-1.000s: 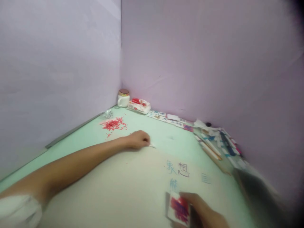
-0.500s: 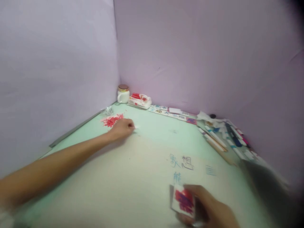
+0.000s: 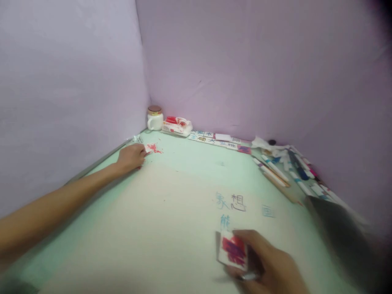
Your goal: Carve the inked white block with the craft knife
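Observation:
My left hand [image 3: 131, 158] is at the far left of the table, fingers pinched on a small white piece [image 3: 148, 150] whose kind I cannot make out. It covers part of the pile of red shavings [image 3: 154, 148]. Near the front, my right hand [image 3: 272, 265] grips a small white block [image 3: 233, 250], its upper face coloured red and purple. A shiny metallic bit [image 3: 249, 277] shows under the fingers, mostly hidden. Just beyond the block, blue and dark characters [image 3: 237, 203] are drawn on the pale table top [image 3: 137, 228].
A white lidded mug [image 3: 155, 120] and a red-and-white wipes pack [image 3: 177, 126] stand in the back corner. Rows of white pieces with characters [image 3: 214, 141] run along the back wall. Several markers [image 3: 271, 173] and a dark flat object [image 3: 333, 228] lie at the right.
My left hand has moved left and away from me with the white piece, from beside the red shavings onto them. My right hand keeps hold of the block; the view has shifted slightly.

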Tool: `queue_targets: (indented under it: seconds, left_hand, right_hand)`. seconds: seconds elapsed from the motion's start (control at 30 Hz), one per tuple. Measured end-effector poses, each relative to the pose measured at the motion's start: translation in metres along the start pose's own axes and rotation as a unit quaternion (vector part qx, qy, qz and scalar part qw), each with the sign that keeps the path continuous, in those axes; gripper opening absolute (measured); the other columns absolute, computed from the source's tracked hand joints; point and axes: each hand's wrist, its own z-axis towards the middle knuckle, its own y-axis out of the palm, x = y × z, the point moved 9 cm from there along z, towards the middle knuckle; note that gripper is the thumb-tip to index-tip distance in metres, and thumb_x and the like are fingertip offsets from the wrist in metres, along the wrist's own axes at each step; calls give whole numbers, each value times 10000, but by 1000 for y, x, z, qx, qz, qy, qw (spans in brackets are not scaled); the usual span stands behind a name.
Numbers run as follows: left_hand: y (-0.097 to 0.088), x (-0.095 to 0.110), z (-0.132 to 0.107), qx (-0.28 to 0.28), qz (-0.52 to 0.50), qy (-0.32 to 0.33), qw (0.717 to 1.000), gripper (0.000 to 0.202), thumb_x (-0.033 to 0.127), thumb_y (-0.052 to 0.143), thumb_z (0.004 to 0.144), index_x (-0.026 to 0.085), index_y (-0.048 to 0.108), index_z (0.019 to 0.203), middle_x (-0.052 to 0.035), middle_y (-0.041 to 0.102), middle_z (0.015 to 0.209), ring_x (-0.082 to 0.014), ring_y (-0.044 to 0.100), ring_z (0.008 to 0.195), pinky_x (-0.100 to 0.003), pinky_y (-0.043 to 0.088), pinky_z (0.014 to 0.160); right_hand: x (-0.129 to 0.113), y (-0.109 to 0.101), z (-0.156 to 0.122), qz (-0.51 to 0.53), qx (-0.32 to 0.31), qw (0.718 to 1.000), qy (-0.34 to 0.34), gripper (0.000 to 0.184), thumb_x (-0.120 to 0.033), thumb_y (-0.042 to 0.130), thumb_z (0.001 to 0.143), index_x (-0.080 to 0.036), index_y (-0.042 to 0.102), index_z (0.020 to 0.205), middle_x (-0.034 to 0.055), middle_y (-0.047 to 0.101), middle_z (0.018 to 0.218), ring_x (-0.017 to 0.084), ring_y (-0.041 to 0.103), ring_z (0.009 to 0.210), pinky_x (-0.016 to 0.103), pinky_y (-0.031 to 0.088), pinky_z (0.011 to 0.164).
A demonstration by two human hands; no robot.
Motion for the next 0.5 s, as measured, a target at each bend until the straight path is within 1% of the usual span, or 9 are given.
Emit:
queue_targets:
  seconds: [0.03, 0.1, 0.13, 0.2, 0.27, 0.3, 0.37, 0.43, 0.5]
  left_hand:
    - [-3, 6, -2, 6, -10, 14, 1000, 208, 253, 445, 905, 144, 622, 892, -75, 644, 958, -220, 591, 905, -353, 463, 792]
    - [1, 36, -11, -5, -41, 70, 997, 216, 215, 426, 866, 167, 637, 856, -47, 671, 896, -203, 600, 859, -291, 448, 756]
    - [8, 56, -17, -22, -61, 112, 992, 206, 210, 441, 847, 181, 644, 852, -25, 680, 887, -183, 603, 847, -258, 445, 749]
    - [22, 95, -28, -47, -91, 192, 976, 232, 212, 438, 846, 214, 652, 935, -3, 678, 976, -160, 602, 893, -227, 436, 793]
    - [34, 120, -32, -72, -104, 256, 958, 268, 184, 422, 841, 237, 660, 953, 4, 670, 1002, -147, 602, 898, -209, 428, 799]
    - [39, 126, -31, -85, -104, 282, 950, 273, 170, 426, 829, 242, 666, 937, 6, 671, 990, -144, 604, 884, -206, 427, 784]
    - [44, 124, -25, -110, -95, 321, 936, 266, 149, 442, 796, 240, 674, 887, 8, 673, 951, -144, 607, 852, -203, 425, 746]
    - [40, 109, -16, -122, -78, 339, 930, 232, 151, 463, 767, 225, 675, 821, 2, 672, 888, -150, 606, 807, -208, 420, 709]
    - [31, 88, -6, -120, -59, 340, 931, 175, 169, 498, 738, 212, 667, 734, -2, 660, 787, -152, 598, 734, -212, 410, 660]
  right_hand:
    - [0, 0, 0, 2, 0, 1000, 2, 295, -412, 593, 747, -274, 540, 1003, -50, 638, 662, 109, 566, 467, 208, 432, 449]
    - [0, 0, -1, 0, 4, 1000, 3, 308, -417, 588, 750, -268, 538, 1015, -47, 640, 661, 111, 565, 462, 213, 432, 446]
    - [-1, -1, -1, -2, 7, 1000, 2, 313, -417, 588, 749, -265, 539, 1018, -43, 643, 667, 113, 569, 467, 214, 436, 451]
    - [-2, -2, 0, -7, 10, 1000, -1, 315, -416, 596, 745, -259, 546, 1015, -35, 650, 683, 117, 577, 482, 214, 444, 460]
    - [-3, -2, 0, -7, 10, 1000, -3, 315, -414, 603, 743, -253, 552, 1009, -29, 652, 690, 117, 583, 493, 209, 445, 460]
    - [-4, -2, 1, -5, 8, 1000, -2, 311, -415, 603, 743, -252, 553, 1003, -29, 650, 688, 116, 582, 495, 206, 441, 455]
    - [-4, -2, 1, -1, 3, 1000, 0, 292, -413, 596, 747, -253, 556, 988, -33, 645, 679, 113, 575, 488, 204, 434, 448]
    - [-5, -2, 2, 0, 1, 1000, -1, 274, -405, 587, 752, -255, 556, 979, -39, 638, 665, 110, 564, 477, 208, 429, 450]
    - [-7, -2, 2, 0, -2, 1000, -6, 274, -393, 581, 755, -258, 549, 991, -47, 628, 653, 107, 548, 460, 212, 419, 445]
